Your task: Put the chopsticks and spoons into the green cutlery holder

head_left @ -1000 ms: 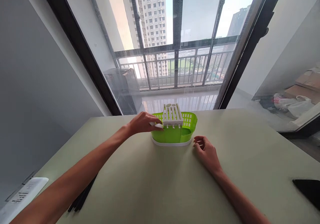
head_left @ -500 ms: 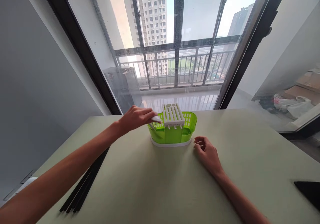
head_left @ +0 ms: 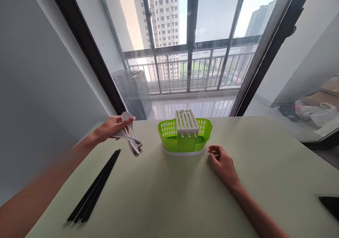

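Note:
My left hand (head_left: pixel 109 127) is closed around several white spoons (head_left: pixel 134 144), held over the table's left side. One spoon bowl points up beside the fingers, and the handles cross and hang down to the right. To the right of them stands a green cutlery caddy (head_left: pixel 182 145) with a white slotted rack (head_left: pixel 187 122) on top and a white base. By the caddy's right end, my right hand (head_left: pixel 222 163) rests on the table, fingers loosely curled and thumb apart, holding nothing. Whether its fingertips touch the base I cannot tell.
Several black chopsticks (head_left: pixel 92 190) lie in a bundle on the pale green table (head_left: pixel 174 202), below my left hand. A black pointed object (head_left: pixel 329 204) is cut off at the right edge. Behind the table is a glass door with a dark frame (head_left: pixel 245 100).
My left hand has moved left, away from the caddy, with the white spoons now out in view. The right hand stays by the caddy's end. The view has shifted slightly.

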{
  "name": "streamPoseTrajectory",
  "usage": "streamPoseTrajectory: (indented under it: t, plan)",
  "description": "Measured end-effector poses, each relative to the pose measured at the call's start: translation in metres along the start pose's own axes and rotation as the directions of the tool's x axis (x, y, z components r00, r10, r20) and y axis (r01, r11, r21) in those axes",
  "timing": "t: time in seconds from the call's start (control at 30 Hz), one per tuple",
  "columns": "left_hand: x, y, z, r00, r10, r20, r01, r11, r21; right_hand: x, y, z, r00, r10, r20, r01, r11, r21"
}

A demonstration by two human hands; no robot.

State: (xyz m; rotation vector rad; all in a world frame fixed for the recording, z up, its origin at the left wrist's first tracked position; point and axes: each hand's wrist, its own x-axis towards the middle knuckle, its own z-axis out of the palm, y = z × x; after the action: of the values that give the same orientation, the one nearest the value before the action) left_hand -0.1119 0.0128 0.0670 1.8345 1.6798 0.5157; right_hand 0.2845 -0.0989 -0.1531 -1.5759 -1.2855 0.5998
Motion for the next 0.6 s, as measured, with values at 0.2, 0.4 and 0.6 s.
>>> streamPoseTrajectory:
  t: [0.2,0.4,0.6]
  plan:
    - [-0.016,-0.061,0.016,0.917,-0.158,0.366,0.069,0.967,0.246,-0.001,0.001,-0.001,1.0,0.009,0.009,-0.009,1.0,-0.023]
    - [-0.023,-0.09,0.028,0.884,-0.006,0.467,-0.134,0.955,0.266,-0.002,0.001,-0.001,0.999,0.041,0.003,-0.041,0.999,-0.03]
    - [-0.021,-0.101,0.031,0.875,0.03,0.483,-0.195,0.935,0.296,-0.001,0.001,0.0,0.999,0.041,0.002,-0.041,0.999,-0.024]
